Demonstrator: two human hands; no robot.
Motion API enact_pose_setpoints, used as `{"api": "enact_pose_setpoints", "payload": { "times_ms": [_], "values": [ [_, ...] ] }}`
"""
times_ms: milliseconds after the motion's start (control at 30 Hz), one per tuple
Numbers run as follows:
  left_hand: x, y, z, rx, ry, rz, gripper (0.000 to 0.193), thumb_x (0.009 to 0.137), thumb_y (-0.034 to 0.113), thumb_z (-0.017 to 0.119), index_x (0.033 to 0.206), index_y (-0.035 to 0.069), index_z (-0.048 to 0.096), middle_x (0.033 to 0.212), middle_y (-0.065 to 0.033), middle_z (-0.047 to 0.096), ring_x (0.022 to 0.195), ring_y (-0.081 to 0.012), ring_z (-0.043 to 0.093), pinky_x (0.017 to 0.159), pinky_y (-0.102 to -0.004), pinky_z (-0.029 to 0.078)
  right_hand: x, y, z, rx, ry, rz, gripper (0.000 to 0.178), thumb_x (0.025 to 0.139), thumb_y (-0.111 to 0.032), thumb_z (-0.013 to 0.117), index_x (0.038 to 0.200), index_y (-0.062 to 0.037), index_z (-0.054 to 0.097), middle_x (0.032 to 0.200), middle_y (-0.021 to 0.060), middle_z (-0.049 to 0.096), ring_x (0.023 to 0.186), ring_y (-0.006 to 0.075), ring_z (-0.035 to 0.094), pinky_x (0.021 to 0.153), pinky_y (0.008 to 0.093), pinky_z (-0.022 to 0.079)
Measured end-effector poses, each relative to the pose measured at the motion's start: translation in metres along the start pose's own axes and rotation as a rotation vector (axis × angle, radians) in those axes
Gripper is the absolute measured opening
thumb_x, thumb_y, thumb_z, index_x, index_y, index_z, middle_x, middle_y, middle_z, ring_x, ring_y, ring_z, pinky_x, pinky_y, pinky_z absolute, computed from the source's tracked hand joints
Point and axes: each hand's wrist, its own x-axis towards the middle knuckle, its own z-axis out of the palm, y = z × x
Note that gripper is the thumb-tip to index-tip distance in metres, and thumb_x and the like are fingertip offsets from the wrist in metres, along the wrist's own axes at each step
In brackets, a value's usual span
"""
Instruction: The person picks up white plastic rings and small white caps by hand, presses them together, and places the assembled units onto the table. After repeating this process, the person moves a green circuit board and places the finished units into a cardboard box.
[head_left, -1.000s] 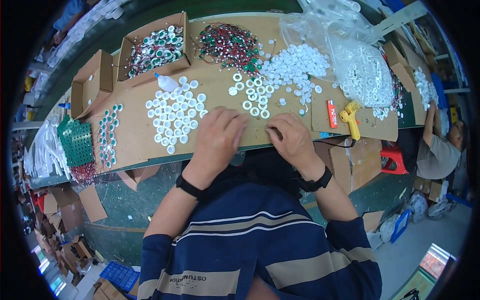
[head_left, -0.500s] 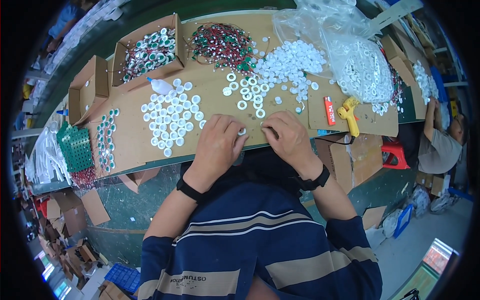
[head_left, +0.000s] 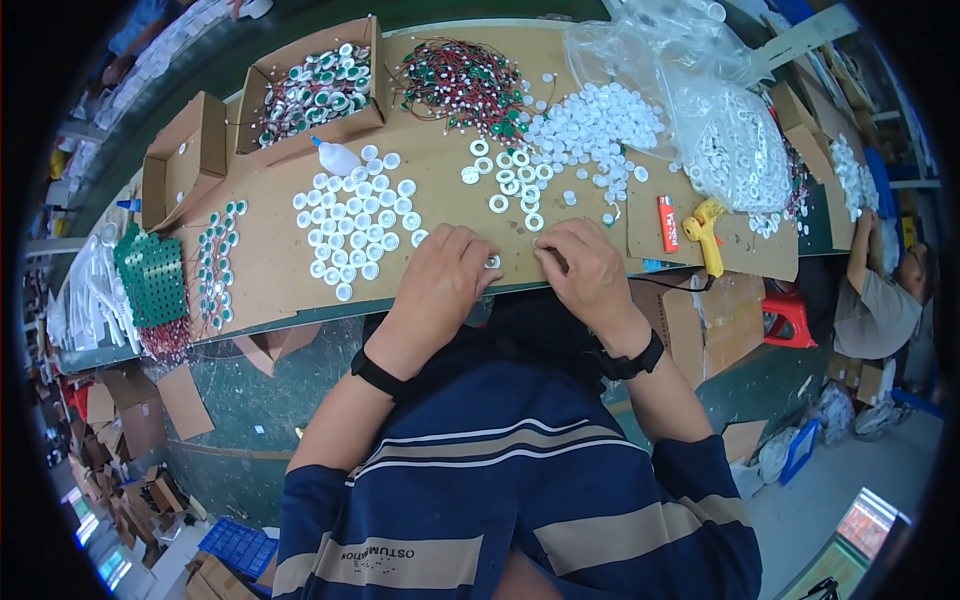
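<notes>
My left hand [head_left: 440,278] is closed in a pinch at the table's near edge, holding a small white plastic ring [head_left: 492,262] at its fingertips. A short gap to the right, my right hand [head_left: 583,272] is also pinched; a tiny pale bit shows at its fingertips, too small to name. Left of my hands, white round caps [head_left: 345,225] lie spread in a patch. Beyond my fingers is a cluster of white rings [head_left: 512,178], beside a heap of translucent white discs [head_left: 595,125].
Wired green parts [head_left: 460,85] lie heaped at the back, beside a cardboard box [head_left: 257,110] of wired round pieces. A white squeeze bottle [head_left: 338,158] lies behind the caps. A yellow glue gun [head_left: 707,235], red packet [head_left: 667,224] and plastic bag [head_left: 735,140] of rings are on the right.
The view has shifted slightly, so the table things appear a little farther right. Both hands keep nearly the same pinched pose, and the ring stays in my left fingers.
</notes>
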Motion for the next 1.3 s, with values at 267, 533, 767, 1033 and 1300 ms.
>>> {"api": "enact_pose_setpoints", "payload": {
  "times_ms": [267,533,767,1033,1300],
  "values": [
    [-0.012,-0.01,0.003,-0.099,0.268,-0.083,0.035,0.094,0.014,0.092,0.124,0.007,0.077,0.114,-0.0117,0.072,0.108,-0.0363,0.068,0.096,-0.0486,0.057,0.003,-0.023,0.008,-0.001,0.027,-0.194,0.034,0.088,0.006,0.084,0.12,-0.0046,0.085,0.118,0.0117,0.076,0.11,0.0363,0.072,0.093,0.0467,0.062],
    [-0.006,-0.012,0.0,-0.063,0.305,-0.048,0.037,0.092,0.013,0.094,0.124,0.007,0.077,0.115,-0.012,0.072,0.109,-0.0377,0.068,0.095,-0.0492,0.057,0.001,-0.03,0.02,0.012,-0.169,-0.263,0.035,0.081,0.008,0.081,0.113,-0.0051,0.086,0.116,0.0106,0.076,0.113,0.0368,0.071,0.095,0.0473,0.061],
    [0.0,-0.006,0.009,-0.055,0.201,-0.035,0.032,0.094,0.014,0.092,0.122,0.007,0.077,0.114,-0.0116,0.071,0.111,-0.0361,0.069,0.098,-0.0487,0.057,-0.004,-0.01,-0.007,0.057,-0.055,-0.185,0.03,0.086,0.007,0.08,0.113,-0.0054,0.087,0.112,0.0104,0.077,0.109,0.036,0.072,0.093,0.0472,0.061],
    [0.002,-0.003,0.016,-0.006,0.122,-0.008,0.033,0.096,0.015,0.09,0.126,0.008,0.077,0.115,-0.0114,0.072,0.113,-0.0342,0.069,0.101,-0.0478,0.057,-0.011,-0.008,-0.008,-0.054,0.048,0.063,0.024,0.095,0.0,0.086,0.118,-0.0051,0.086,0.111,0.0128,0.078,0.102,0.0357,0.075,0.09,0.0463,0.062],
    [0.001,0.0,0.015,-0.038,0.138,-0.034,0.04,0.095,0.013,0.09,0.133,0.008,0.078,0.117,-0.0114,0.073,0.115,-0.0344,0.07,0.102,-0.0479,0.057,-0.006,-0.01,0.0,-0.101,0.011,0.073,0.028,0.092,-0.005,0.092,0.119,-0.0049,0.085,0.106,0.0113,0.077,0.099,0.0341,0.075,0.086,0.0453,0.062]
  ]
}}
